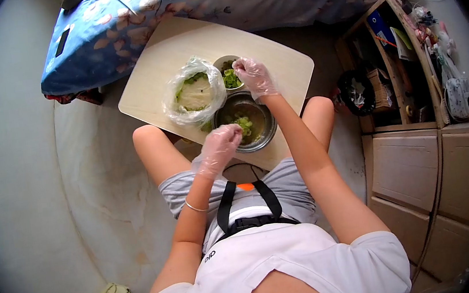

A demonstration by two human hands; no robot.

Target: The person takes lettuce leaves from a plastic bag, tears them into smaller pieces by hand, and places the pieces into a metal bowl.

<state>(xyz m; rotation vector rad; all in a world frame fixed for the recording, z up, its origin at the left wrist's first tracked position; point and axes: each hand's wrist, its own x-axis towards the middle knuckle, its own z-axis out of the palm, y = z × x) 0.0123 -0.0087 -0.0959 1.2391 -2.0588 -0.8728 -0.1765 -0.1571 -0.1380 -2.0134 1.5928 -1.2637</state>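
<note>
Leafy greens (244,124) partly sorted: some fill the white bowl (219,61), more remain in the metal basin (264,118).
The left hand (220,146) pinches greens at the basin; the right hand (255,77) curls at the bowl, its grip impossible to tell. Crumpled film partly hides the plastic bag's (203,115) contents.

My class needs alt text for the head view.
Clear-gloved left hand at light-green vegetable pieces, over a round metal basin; clear-gloved right hand at a round white bowl. A clear plastic bag sits nearby.
</note>
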